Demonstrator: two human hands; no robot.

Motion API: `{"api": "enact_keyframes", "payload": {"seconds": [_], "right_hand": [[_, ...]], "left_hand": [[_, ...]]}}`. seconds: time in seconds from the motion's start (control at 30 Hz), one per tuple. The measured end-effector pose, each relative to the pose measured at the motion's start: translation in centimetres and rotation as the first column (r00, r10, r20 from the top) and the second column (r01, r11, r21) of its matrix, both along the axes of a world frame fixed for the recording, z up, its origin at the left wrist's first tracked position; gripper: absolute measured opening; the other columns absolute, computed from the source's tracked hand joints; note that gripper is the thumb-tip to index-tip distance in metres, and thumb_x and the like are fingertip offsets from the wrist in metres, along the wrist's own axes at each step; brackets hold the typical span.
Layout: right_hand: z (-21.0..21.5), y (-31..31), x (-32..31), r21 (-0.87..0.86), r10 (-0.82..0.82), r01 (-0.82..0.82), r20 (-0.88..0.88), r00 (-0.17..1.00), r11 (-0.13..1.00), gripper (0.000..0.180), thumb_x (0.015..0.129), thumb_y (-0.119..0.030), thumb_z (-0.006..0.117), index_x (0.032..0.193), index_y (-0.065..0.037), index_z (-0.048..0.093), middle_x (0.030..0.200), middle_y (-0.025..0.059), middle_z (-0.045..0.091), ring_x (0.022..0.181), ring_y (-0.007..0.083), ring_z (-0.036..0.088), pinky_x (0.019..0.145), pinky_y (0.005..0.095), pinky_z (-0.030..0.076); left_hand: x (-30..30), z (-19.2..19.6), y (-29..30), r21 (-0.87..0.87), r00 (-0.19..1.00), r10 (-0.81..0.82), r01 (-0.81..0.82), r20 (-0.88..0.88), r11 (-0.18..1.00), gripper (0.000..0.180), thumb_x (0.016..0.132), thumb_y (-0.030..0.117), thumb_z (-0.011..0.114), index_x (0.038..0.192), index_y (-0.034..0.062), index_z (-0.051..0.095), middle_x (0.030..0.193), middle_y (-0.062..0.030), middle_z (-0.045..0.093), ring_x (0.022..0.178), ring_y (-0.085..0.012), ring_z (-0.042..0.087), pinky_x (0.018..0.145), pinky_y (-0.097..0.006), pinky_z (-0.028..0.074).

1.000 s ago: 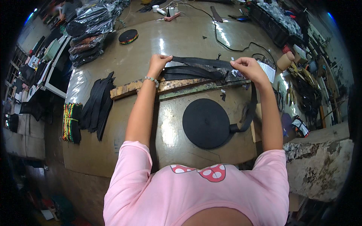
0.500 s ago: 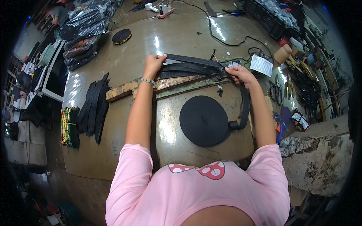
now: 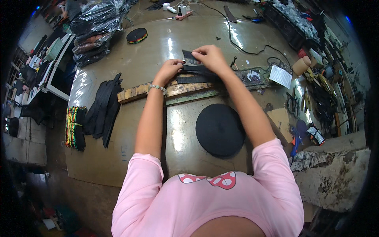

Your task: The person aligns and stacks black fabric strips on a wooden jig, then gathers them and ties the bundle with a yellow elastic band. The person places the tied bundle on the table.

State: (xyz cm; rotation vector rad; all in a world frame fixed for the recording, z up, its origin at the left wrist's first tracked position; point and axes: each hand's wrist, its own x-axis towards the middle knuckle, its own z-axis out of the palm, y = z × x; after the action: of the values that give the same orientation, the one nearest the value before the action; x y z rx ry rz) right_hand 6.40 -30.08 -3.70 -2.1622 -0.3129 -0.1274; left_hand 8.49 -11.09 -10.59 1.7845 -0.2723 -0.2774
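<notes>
The left hand [image 3: 170, 68] and the right hand [image 3: 211, 57] are close together over the table [image 3: 158, 43]. Both pinch the end of a black strap [image 3: 190, 58] in closed fingers, just above a wooden board [image 3: 138, 92]. More of the strap lies folded flat on the board under the hands. A big black roll [image 3: 220, 129] sits near the body, and it looks quite full, so I think lots of strap is left to do. A pile of cut black pieces [image 3: 103, 108] lies to the left, so some work looks done. Beside them is a striped bundle [image 3: 72, 127]
</notes>
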Motion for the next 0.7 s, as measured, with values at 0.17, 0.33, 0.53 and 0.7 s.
{"api": "enact_keyframes", "payload": {"seconds": [0.17,0.33,0.53,0.7], "right_hand": [[-4.2,1.5,2.9,-0.212,-0.112,0.112,0.014,0.994,0.971,0.017,0.076,-0.023,0.065,0.087,-0.012,0.07,0.081,0.0175,0.065,0.077,0.0323,0.063,0.072,0.0386,0.049],[-3.4,1.0,2.7,-0.322,-0.058,0.06,0.016,0.998,0.945,0.022,0.074,-0.026,0.066,0.087,-0.009,0.07,0.082,0.0175,0.065,0.077,0.0316,0.064,0.073,0.0387,0.049],[3.6,-7.0,-1.3,-0.388,0.004,-0.032,-0.073,0.997,0.921,0.046,0.07,-0.041,0.07,0.081,0.003,0.067,0.063,0.0129,0.063,0.058,0.0189,0.06,0.057,0.032,0.048],[5.7,-16.0,-6.2,-0.091,-0.156,0.134,-0.319,0.935,0.987,0.036,0.075,-0.039,0.069,0.073,-0.003,0.064,0.058,-0.0032,0.051,0.051,0.0066,0.043,0.046,0.0238,0.033]], "left_hand": [[0.6,0.0,-0.7,-0.101,0.978,0.156,-0.171,-0.141,0.98,0.024,0.086,0.023,0.053,0.089,0.0017,0.062,0.079,-0.0018,0.06,0.066,-0.0071,0.047,0.058,-0.02,0.038],[1.3,-0.9,-1.7,0.066,0.971,0.24,-0.24,0.009,0.968,0.032,0.078,0.035,0.067,0.074,0.0038,0.064,0.065,0.0018,0.057,0.053,-0.005,0.042,0.046,-0.02,0.031],[1.9,-1.3,-1.8,0.051,0.962,0.274,-0.273,-0.017,0.961,0.03,0.076,0.029,0.068,0.062,0.002,0.064,0.049,0.002,0.047,0.047,-0.0077,0.04,0.046,-0.025,0.031],[2.0,-1.5,-2.1,0.087,0.95,0.312,-0.313,0.028,0.946,0.031,0.077,0.029,0.066,0.062,0.0025,0.064,0.049,0.0006,0.048,0.047,-0.0092,0.04,0.048,-0.027,0.034]]}}
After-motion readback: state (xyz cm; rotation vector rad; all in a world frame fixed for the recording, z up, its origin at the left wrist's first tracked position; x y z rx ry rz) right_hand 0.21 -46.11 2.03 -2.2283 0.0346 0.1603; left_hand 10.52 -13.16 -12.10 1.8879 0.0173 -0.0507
